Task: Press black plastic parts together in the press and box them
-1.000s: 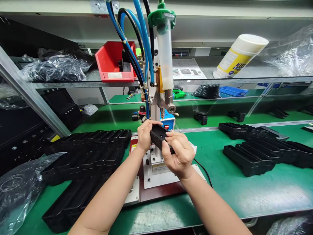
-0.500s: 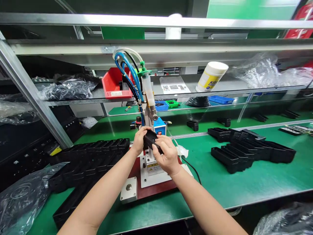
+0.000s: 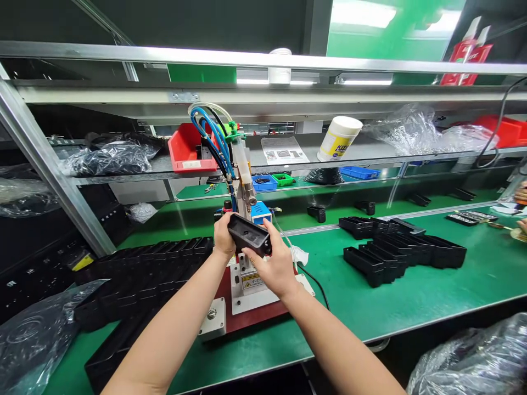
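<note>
The left hand [image 3: 223, 235] gripped the left end of a black case [image 3: 247, 233], closed around it much as it had been half a second earlier, most of its fingers hidden. The right hand [image 3: 276, 262] had changed its hold: earlier its fingers bent over the open top, whereas now it clasped the right end, partly closed, thumb on the near side and fingers behind. With those fingers off the top, more of the hollow inside showed.

The case was up in front of the dispenser [image 3: 242, 159], below its syringe, as before. The view had shifted, bringing the red bottles [image 3: 467, 57] fully in and another person's hand [image 3: 522, 195] in at the right edge. The left cases [image 3: 152, 280] and right cases [image 3: 403, 249] lay in the same groupings on the green bench [image 3: 411, 299].
</note>
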A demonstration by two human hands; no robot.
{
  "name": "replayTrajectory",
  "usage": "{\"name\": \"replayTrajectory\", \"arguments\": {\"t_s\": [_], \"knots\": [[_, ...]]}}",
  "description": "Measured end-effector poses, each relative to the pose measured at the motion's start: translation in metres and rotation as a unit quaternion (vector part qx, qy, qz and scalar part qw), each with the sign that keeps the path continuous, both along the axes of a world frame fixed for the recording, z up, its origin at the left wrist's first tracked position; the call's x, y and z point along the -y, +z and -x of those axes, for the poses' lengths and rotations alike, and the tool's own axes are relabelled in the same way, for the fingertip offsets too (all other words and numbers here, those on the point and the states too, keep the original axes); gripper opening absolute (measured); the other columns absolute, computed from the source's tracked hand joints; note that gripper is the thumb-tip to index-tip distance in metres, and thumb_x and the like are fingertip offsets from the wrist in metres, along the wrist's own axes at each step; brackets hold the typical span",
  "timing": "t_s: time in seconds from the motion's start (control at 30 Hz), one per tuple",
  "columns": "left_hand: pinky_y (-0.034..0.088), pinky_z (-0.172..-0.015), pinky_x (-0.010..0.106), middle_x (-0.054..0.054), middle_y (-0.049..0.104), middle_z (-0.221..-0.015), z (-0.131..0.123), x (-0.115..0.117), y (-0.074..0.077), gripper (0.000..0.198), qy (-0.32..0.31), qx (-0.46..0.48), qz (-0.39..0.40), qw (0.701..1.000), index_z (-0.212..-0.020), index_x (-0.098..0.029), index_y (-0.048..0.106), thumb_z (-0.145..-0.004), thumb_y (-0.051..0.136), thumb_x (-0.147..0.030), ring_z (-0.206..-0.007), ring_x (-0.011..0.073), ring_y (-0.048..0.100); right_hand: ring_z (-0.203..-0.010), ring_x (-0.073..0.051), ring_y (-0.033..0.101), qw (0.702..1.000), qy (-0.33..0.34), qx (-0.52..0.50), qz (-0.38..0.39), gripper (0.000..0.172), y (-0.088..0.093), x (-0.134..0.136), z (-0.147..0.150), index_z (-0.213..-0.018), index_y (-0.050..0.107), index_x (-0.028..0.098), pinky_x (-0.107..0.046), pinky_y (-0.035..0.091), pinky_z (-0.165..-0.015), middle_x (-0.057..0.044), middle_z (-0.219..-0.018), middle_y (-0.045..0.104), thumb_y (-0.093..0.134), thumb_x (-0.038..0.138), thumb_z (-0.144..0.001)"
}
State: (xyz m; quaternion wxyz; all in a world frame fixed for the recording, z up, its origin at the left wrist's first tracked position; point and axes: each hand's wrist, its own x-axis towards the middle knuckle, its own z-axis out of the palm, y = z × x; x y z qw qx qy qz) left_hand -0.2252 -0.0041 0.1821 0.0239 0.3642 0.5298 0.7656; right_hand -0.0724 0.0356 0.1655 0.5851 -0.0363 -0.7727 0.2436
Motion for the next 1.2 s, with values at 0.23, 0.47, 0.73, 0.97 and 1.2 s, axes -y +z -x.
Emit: {"name": "replayTrajectory", "arguments": {"t_s": [0.23, 0.47, 0.73, 0.97, 1.2], "knots": [[0.045, -0.065, 0.031, 0.005, 0.064, -0.075, -0.057, 0.074, -0.012, 0.036, 0.054, -0.114, -0.051, 0.991, -0.079, -0.017, 0.064, -0.088, 0.037, -0.037, -0.068, 0.0198, 0.059, -0.095, -0.024, 0.064, 0.982, 0.094, -0.086, 0.143, 0.037, -0.020, 0.060, -0.023, -0.120, 0.053, 0.017, -0.037, 0.056, -0.082, -0.011, -0.108, 0.063, 0.055, 0.043, -0.093], [0.047, -0.066, 0.034, 0.006, 0.064, -0.075, -0.092, 0.098, -0.023, 0.031, 0.127, -0.082, -0.113, 0.982, -0.078, -0.017, 0.065, -0.084, 0.037, -0.029, -0.071, 0.0224, 0.060, -0.093, -0.021, 0.065, 0.968, 0.119, -0.136, 0.172, 0.023, -0.018, 0.084, -0.035, -0.108, 0.063, 0.020, -0.036, 0.054, -0.083, -0.008, -0.100, 0.067, 0.044, 0.018, -0.095], [0.052, -0.084, 0.039, 0.010, 0.069, -0.099, -0.076, 0.136, -0.026, 0.032, -0.151, -0.039, 0.141, 0.978, -0.095, -0.020, 0.070, -0.085, 0.047, -0.041, -0.093, 0.0291, 0.064, -0.087, -0.021, 0.066, 0.971, 0.150, -0.070, 0.174, 0.021, -0.029, 0.065, -0.054, -0.101, 0.066, 0.017, -0.035, 0.056, -0.078, -0.009, -0.094, 0.069, 0.046, 0.020, -0.094], [0.060, -0.078, 0.044, 0.003, 0.072, -0.103, -0.102, 0.153, -0.032, 0.072, -0.163, -0.245, 0.377, 0.878, -0.111, -0.035, 0.069, -0.043, 0.086, -0.022, -0.090, 0.0343, 0.068, -0.068, -0.016, 0.064, 0.969, 0.241, 0.040, 0.032, 0.021, -0.022, 0.060, -0.076, -0.089, 0.062, 0.017, -0.027, 0.053, -0.063, -0.006, -0.078, 0.068, 0.042, 0.024, -0.091], [0.058, -0.051, 0.030, -0.004, 0.072, -0.075, -0.118, 0.155, -0.071, 0.044, -0.070, -0.334, 0.291, 0.894, -0.092, -0.036, 0.066, -0.053, 0.073, -0.017, -0.055, 0.0227, 0.066, -0.059, -0.014, 0.058, 0.986, 0.131, 0.099, 0.032, 0.035, -0.026, 0.078, -0.081, -0.067, 0.053, 0.020, -0.025, 0.047, -0.055, -0.001, -0.067, 0.062, 0.044, 0.044, -0.091]]}}
